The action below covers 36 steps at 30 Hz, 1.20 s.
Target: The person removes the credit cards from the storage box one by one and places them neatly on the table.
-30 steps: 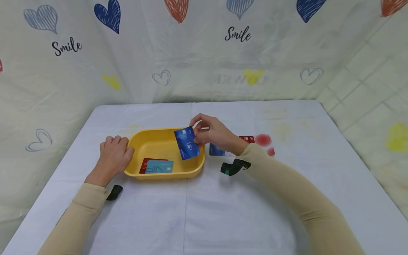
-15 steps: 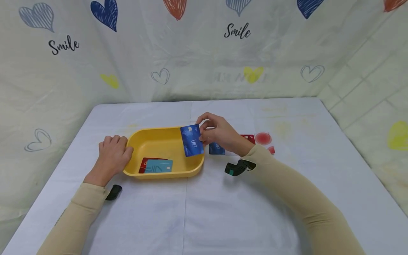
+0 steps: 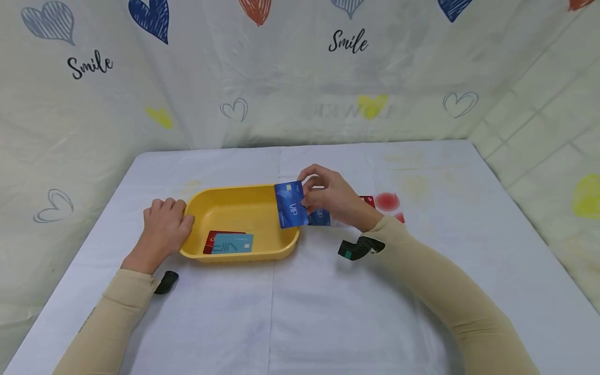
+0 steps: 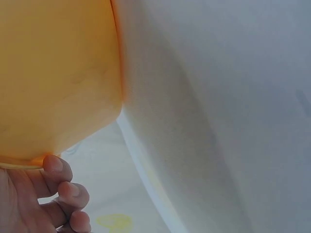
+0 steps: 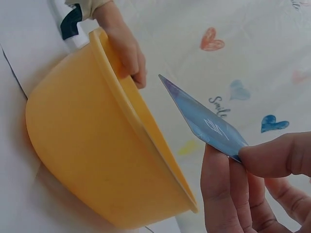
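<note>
My right hand [image 3: 335, 198] pinches a blue VIP card [image 3: 289, 205] by its right edge, thumb on one face. The card is over the right rim of a yellow plastic tray [image 3: 234, 195]; in the right wrist view the card [image 5: 206, 121] is clear of the tray wall [image 5: 92, 136]. My left hand [image 3: 165, 228] grips the tray's left rim, its fingers [image 4: 57, 167] curled at the edge in the left wrist view. Inside the tray a light blue card [image 3: 233, 243] partly covers a red card [image 3: 209, 245].
Right of the tray, partly hidden behind my right hand, lie another blue card [image 3: 320, 217] and a red card [image 3: 369, 201]. A red round shape [image 3: 387, 201] shows beside them. White cloth [image 3: 328, 312] covers the table; a heart-printed sheet [image 3: 281, 67] hangs behind it.
The right hand has moved to the right with the VIP card, from above the tray's inside to over its right rim. The left hand keeps its grip on the tray.
</note>
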Motion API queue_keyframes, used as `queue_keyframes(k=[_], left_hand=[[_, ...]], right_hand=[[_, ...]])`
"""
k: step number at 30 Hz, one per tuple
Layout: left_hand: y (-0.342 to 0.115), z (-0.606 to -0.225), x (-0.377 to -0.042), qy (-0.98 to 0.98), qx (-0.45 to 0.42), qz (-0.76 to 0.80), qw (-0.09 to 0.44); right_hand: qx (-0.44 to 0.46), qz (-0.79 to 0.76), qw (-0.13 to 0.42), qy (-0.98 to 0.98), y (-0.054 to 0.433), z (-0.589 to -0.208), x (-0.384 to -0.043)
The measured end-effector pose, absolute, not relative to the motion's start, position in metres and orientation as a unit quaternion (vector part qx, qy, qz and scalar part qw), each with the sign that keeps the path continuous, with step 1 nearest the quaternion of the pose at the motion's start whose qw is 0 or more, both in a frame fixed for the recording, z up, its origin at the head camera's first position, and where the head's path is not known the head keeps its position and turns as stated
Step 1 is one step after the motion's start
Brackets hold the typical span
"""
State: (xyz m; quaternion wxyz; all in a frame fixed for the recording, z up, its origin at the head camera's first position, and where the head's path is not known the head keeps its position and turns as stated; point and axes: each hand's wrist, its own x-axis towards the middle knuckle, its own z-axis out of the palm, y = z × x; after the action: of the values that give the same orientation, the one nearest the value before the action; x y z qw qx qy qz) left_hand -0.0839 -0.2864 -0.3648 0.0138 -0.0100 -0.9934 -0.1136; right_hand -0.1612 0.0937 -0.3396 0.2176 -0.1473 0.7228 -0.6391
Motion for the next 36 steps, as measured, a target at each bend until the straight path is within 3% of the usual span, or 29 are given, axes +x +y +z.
queue_keyframes(k=[36], left_hand=[[-0.284, -0.367, -0.085, -0.994, -0.008, -0.108, 0.015]], right_hand=[[-0.104, -0.652, 0.214, 0.720, 0.134, -0.365, -0.158]])
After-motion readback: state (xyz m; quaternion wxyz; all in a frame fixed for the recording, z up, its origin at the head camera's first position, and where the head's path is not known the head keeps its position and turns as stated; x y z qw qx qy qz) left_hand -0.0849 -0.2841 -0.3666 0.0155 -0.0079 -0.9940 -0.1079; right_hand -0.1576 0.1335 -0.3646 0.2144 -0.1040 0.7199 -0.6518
